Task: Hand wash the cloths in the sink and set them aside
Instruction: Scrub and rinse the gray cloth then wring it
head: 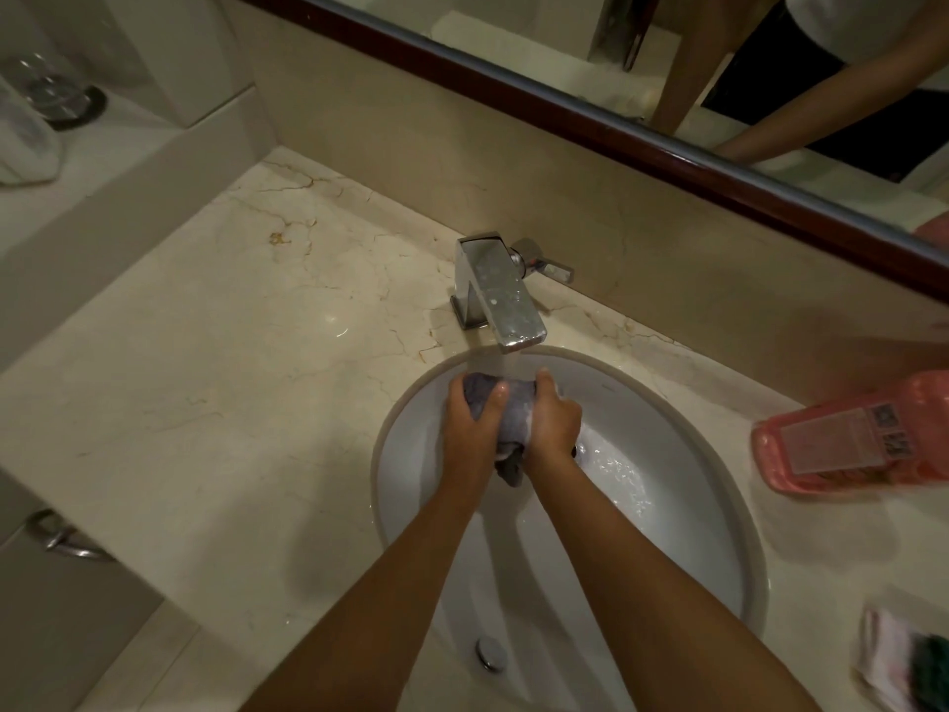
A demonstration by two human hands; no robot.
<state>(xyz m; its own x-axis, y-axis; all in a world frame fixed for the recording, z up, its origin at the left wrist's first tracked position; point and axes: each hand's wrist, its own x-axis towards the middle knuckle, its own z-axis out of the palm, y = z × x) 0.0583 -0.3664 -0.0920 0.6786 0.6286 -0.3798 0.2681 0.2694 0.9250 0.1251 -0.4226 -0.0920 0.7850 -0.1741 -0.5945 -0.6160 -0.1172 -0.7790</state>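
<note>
Two bare hands bunched a grey cloth (506,418) over the far part of a white sink (708,511), right under the tap (500,295), where water ran down onto it. The left hand (470,418) curled round the cloth's left side, thumb on top; the right hand (552,421) gripped its right side. A wet tail of cloth hung between the wrists. A pink bottle (852,436) lay on the counter (205,403) at right, with folded cloths (904,660) at the near right.
</note>
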